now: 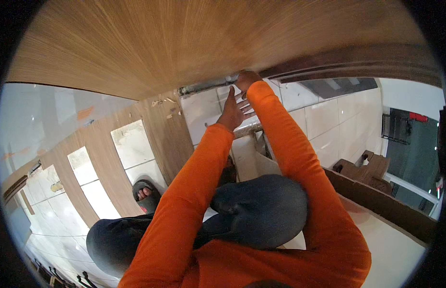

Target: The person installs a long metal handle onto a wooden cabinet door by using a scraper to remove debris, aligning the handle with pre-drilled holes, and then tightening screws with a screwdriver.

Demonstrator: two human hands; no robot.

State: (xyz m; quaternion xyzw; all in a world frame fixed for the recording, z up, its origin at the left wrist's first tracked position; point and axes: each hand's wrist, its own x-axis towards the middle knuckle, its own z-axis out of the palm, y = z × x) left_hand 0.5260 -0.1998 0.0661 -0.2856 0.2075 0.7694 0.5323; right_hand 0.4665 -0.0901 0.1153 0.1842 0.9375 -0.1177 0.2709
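A large wood-grain panel [194,43] fills the upper part of the view, its lower edge close above the tiled floor. My right hand [248,79] is at that edge with its fingers curled; what they hold, if anything, is hidden. Beside it, a small greyish piece [229,78] shows along the panel's edge, too small to name. Just below my right hand, my left hand [232,111] is open, thumb up and fingers spread, with nothing in it.
Flat wood-grain boards [160,125] lie on white tiles [201,108] to the left, with small scraps on one. My sandalled foot [145,193] is beside them. A brown-edged board [381,204] and dark wooden pieces [364,168] are at the right.
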